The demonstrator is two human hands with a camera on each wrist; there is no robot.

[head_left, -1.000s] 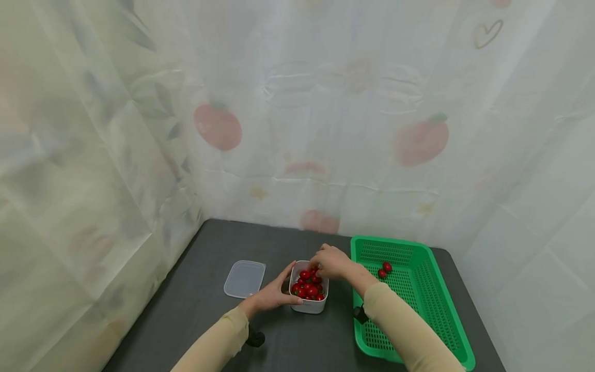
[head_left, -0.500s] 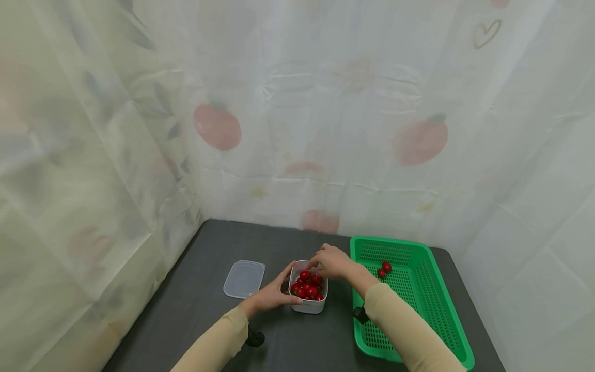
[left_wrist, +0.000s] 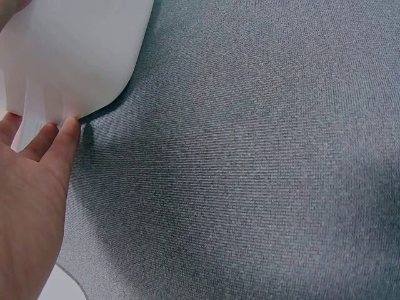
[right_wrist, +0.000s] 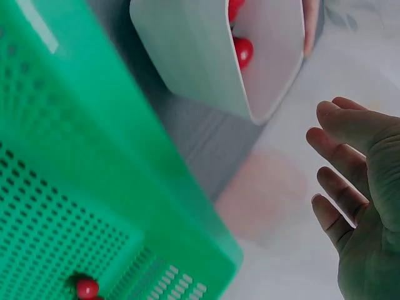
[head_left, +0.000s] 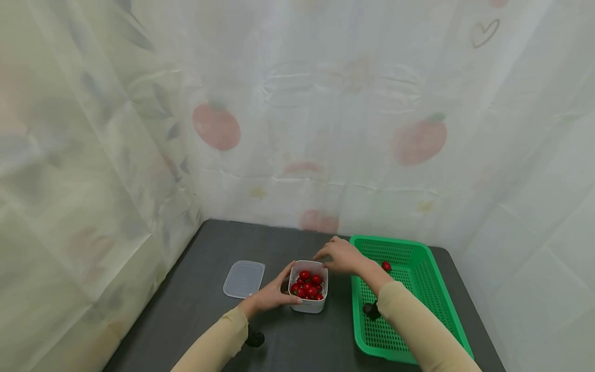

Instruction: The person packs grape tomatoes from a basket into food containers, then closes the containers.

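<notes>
A white plastic container (head_left: 309,307) with several red cherry tomatoes (head_left: 308,290) in it stands on the dark table. My left hand (head_left: 273,296) grips it from the left, thumb along the near side and fingers at the far side. In the left wrist view, fingertips press the white wall (left_wrist: 81,56). My right hand (head_left: 343,257) hovers over the container's far right edge and the gap beside the green basket. Seen from the right wrist, that hand (right_wrist: 369,175) has loosely bent, spread fingers and nothing between them. Two cherry tomatoes (right_wrist: 87,288) lie in the basket.
The green perforated basket (head_left: 448,289) stands at the right, partly under my right forearm. A translucent lid (head_left: 244,279) lies flat to the left of the container. A patterned curtain (head_left: 279,155) hangs behind the table.
My right hand has lifted out of the container and moved right toward the basket, hiding one basket tomato in the head view. The left hand keeps its hold on the container.
</notes>
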